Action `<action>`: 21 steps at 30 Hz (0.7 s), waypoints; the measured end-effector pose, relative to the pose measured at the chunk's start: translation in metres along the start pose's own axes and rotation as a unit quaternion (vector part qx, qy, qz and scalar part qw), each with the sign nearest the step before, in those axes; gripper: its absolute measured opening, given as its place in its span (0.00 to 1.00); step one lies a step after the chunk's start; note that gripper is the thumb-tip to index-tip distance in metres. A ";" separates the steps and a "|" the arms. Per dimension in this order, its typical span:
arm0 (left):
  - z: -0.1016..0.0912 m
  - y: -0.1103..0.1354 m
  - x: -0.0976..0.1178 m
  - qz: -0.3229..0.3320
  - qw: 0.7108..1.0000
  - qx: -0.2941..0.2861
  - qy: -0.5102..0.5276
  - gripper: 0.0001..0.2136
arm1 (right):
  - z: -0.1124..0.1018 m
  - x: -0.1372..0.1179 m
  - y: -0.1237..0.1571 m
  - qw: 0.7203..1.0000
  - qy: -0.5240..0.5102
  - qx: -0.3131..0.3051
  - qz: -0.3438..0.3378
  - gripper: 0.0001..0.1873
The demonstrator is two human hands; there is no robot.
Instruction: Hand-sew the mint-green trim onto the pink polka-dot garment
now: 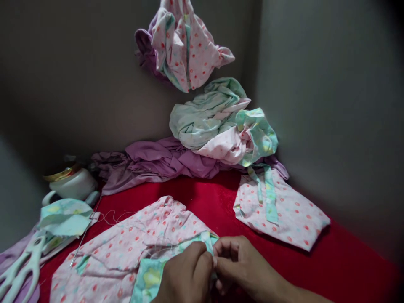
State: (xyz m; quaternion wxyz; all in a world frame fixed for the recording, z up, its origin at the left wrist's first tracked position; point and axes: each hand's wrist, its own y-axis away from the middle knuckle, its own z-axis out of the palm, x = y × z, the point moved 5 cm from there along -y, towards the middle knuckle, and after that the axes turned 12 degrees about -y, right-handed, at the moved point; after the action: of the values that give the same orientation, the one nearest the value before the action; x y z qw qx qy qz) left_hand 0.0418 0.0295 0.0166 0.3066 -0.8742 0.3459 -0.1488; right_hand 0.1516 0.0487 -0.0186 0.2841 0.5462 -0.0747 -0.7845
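Observation:
A pink garment (116, 248) with red dots lies spread on the red cloth (195, 189), its green floral trim (150, 275) toward me. My left hand (187, 273) is closed over the edge of this trim, fingers curled down. Against it, my right hand (244, 265) pinches with thumb and forefinger at the trim's end. Whether a needle sits between the fingertips I cannot make out. Loose white thread (110, 216) trails across the garment's upper left side.
White-handled scissors (27, 263) lie at the lower left, below green floral scraps (65, 219) and a white cup (74, 185). Purple cloth (158, 160) and a crumpled green-pink bundle (202, 122) lie at the back. A folded dotted piece (290, 214) is right; a dotted garment (202, 54) hangs above.

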 end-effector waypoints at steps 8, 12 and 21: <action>-0.001 -0.001 -0.005 -0.209 0.937 -0.104 0.258 0.12 | -0.004 -0.005 -0.001 0.999 0.029 0.031 -0.028 0.06; -0.011 -0.007 -0.021 -0.404 0.797 -0.127 0.431 0.15 | -0.007 -0.005 0.001 1.000 -0.010 0.013 -0.004 0.07; -0.034 -0.015 -0.063 -0.585 0.600 -0.081 0.540 0.17 | 0.001 0.002 0.002 0.992 -0.093 -0.039 0.070 0.10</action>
State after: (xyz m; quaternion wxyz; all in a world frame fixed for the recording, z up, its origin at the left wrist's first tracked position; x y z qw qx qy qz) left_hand -0.0118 0.0672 0.0498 -0.1603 -0.6716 -0.1259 -0.7123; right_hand 0.1508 0.0456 -0.0194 0.3511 0.4527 -0.1084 -0.8124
